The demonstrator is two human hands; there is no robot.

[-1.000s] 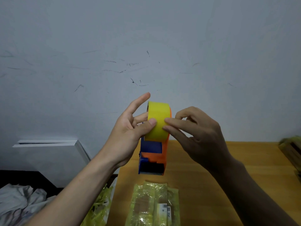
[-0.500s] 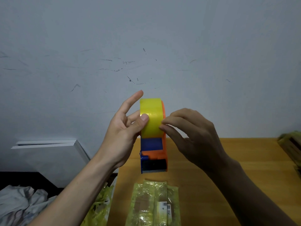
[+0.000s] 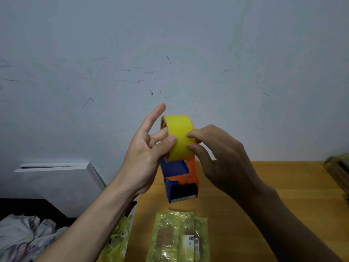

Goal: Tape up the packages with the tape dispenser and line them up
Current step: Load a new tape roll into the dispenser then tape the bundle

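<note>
Raised above the table [image 3: 283, 186], the tape dispenser [image 3: 180, 173] is steadied by the left hand [image 3: 145, 157] pinching its roll at nine o'clock while the right hand [image 3: 222, 157] pinches at three o'clock, likely seeking the tape's end, with the package [image 3: 179, 237] lying at six o'clock.

The yellow-green clear plastic package [image 3: 179, 237] on the near part of the wooden table [image 3: 283, 186] is cut off by the bottom edge, and its small printed label is too small to read. At the far right, a blurred stack of yellowish packets [image 3: 338, 173] runs off the edge. The left hand [image 3: 145, 156] hides the left side of the orange and blue tape dispenser [image 3: 181, 178]. Crumpled white cloth [image 3: 24, 235] at the near left is cropped.
</note>
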